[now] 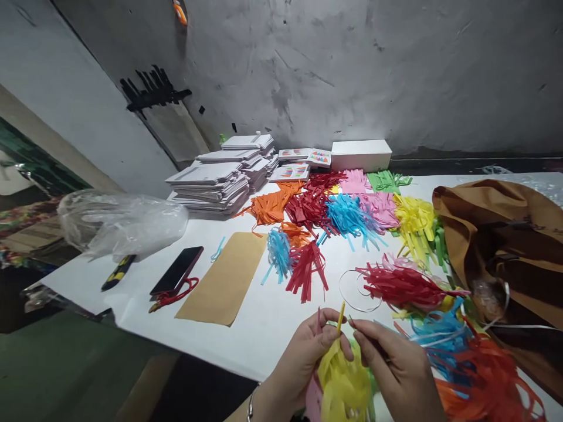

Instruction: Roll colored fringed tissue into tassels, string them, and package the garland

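My left hand [310, 351] is closed around a yellow tissue-paper tassel [345, 387], whose twisted top points up between thumb and fingers. A pink tassel [314, 398] hangs beside it in the same hand, its thin tip standing at the index finger. Some green paper shows behind the yellow strips. My right hand [396, 363] pinches thumb and forefinger together close to the yellow tip; what is between them is too small to make out. Just beyond the fingers, a thin white cord [352, 309] lies looped on the table. Red tassels [398, 285] lie near the right hand.
Tassels in several colours, including blue ones [347, 214], spread across the white table [145, 316]. Behind them are stacked white boxes [211, 181]. A brown envelope [224, 275], phone [178, 269], cutter knife [118, 272] and plastic bag [123, 223] lie left; brown cloth [492, 217] lies right.
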`<action>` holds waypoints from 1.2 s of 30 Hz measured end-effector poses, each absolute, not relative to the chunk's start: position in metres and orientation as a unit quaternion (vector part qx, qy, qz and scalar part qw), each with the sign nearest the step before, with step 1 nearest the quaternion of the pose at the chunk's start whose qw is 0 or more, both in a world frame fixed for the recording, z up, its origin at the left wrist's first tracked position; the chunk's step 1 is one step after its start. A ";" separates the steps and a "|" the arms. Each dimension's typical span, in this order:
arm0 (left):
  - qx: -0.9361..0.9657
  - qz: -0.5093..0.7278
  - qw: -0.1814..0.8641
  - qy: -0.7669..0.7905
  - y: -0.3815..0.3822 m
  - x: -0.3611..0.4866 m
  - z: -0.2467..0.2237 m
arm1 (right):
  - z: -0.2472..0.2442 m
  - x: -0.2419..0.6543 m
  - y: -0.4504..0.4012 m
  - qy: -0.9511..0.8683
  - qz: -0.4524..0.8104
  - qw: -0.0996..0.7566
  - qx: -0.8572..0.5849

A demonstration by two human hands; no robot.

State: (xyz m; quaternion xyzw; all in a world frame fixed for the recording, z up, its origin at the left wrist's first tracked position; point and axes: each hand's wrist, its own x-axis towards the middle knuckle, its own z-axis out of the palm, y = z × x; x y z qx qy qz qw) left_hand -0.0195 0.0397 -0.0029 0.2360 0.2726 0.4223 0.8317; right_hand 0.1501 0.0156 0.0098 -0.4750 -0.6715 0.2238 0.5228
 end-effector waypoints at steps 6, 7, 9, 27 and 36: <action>0.215 0.436 0.840 0.241 0.036 -0.013 -0.008 | 0.022 0.145 0.015 -0.719 0.187 0.482 -0.465; 0.217 0.440 0.837 0.244 0.036 -0.012 -0.008 | 0.022 0.146 0.015 -0.724 0.188 0.476 -0.464; 0.224 0.447 0.827 0.257 0.036 -0.013 -0.005 | 0.021 0.147 0.015 -0.728 0.189 0.469 -0.463; 0.621 0.554 0.302 0.465 0.034 -0.020 -0.003 | 0.014 0.141 0.010 -0.716 0.213 0.456 -0.484; 0.638 0.560 0.291 0.442 0.032 -0.021 -0.009 | 0.012 0.141 0.009 -0.699 0.270 0.435 -0.500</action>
